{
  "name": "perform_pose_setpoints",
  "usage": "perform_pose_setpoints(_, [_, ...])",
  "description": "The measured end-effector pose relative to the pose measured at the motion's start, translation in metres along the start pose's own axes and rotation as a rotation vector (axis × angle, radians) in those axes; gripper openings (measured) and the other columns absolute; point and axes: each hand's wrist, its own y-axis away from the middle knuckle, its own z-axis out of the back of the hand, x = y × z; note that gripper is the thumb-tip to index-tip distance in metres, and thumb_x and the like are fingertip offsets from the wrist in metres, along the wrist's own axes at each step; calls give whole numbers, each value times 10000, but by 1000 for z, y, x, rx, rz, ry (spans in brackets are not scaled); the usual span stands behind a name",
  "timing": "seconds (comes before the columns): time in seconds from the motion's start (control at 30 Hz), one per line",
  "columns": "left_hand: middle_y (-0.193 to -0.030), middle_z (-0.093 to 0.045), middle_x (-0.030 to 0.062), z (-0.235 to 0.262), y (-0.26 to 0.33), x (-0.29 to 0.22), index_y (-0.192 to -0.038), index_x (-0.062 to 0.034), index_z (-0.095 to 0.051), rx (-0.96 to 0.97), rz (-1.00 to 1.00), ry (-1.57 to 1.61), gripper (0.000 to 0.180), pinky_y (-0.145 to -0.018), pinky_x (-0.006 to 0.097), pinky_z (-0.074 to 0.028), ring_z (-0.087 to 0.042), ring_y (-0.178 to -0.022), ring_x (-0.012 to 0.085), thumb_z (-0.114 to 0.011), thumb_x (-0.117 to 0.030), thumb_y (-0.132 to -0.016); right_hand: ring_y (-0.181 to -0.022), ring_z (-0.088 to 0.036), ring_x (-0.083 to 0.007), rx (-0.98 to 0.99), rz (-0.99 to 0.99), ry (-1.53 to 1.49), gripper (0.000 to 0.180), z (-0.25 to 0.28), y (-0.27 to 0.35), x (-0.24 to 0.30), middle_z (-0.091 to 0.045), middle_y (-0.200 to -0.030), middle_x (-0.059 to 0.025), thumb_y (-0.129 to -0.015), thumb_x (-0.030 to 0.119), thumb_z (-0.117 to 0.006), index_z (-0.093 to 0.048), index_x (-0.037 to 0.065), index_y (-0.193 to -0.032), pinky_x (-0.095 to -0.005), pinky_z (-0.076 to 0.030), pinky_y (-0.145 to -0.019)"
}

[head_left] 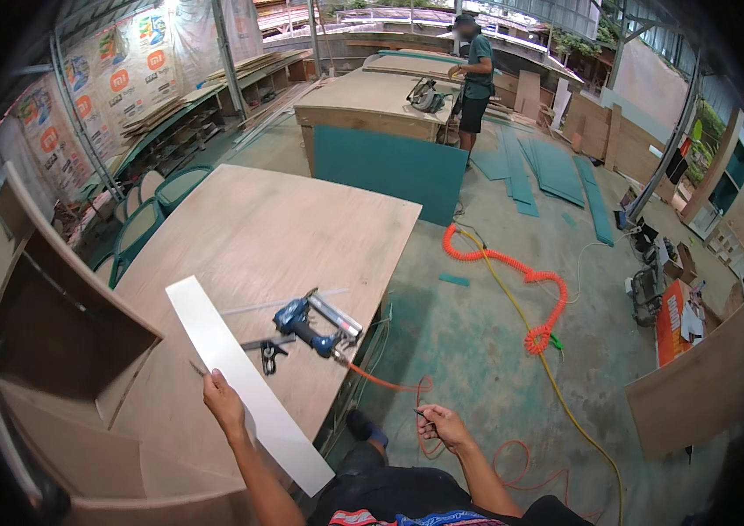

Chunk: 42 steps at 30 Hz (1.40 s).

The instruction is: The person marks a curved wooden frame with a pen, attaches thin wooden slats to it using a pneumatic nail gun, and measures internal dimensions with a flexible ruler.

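Note:
My left hand is closed at the left edge of a long white strip of board, which lies slantwise over the plywood tabletop. A thin dark stick-like piece pokes out from those fingers; its kind is too small to make out. Off the table's right side, my right hand pinches a small dark object that I cannot identify. On the tabletop right of the strip rests a blue and black air nail gun, joined to an orange hose. Beside it lies a small black tool.
A coiled orange air hose and a yellow hose run over the floor at right. Beyond stands another workbench bearing a circular saw, with a person beside it. Green panels lie on the floor; a wooden cabinet stands at left.

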Motion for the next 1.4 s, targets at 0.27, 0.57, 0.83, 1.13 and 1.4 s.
perform_pose_setpoints(0.27, [-809,-642,251,-110,-129,60,-842,70,-572,134,164,-86,382,-750,488,-473,-625,-783,420,-456,-244,-1027,-816,-661,-131,15,65,319,361,-45,-94,95,-694,-1096,-96,-996,142,-516,-554,0,-1325,-290,-547,-706])
perform_pose_setpoints(0.57, [-1212,-596,297,-168,-119,142,-1337,41,-428,169,334,-354,598,-989,488,-463,-582,-1135,464,-684,-228,-869,-882,-695,-221,65,294,919,341,-77,-182,119,-743,-1043,-88,-983,189,-523,-609,42,-1279,-360,-539,-770])
perform_pose_setpoints(0.83, [-1405,-448,298,-175,-8,126,-1452,84,-315,126,343,-313,796,-1108,477,-365,-443,-1306,446,-731,-108,-800,-1010,-670,-357,288,269,1252,298,-87,-227,126,-731,-1079,-98,-958,231,-535,-654,127,-1211,-469,-519,-874])
perform_pose_setpoints(1.13, [-1588,-128,322,-213,44,65,-1545,16,-206,281,341,-699,981,-1123,588,-268,-235,-1439,464,-729,-388,-818,-958,-675,-392,142,365,1368,277,-62,-303,174,-720,-1013,-169,-904,257,-586,-702,122,-1117,-502,-531,-834])
perform_pose_setpoints(1.4, [-1596,-157,298,-219,60,89,-1557,-15,-224,99,154,-760,949,-1114,560,-274,-263,-1436,435,-704,-394,-832,-860,-686,-374,-26,357,1247,242,-27,-306,153,-730,-912,-149,-873,274,-604,-739,111,-990,-471,-534,-765])
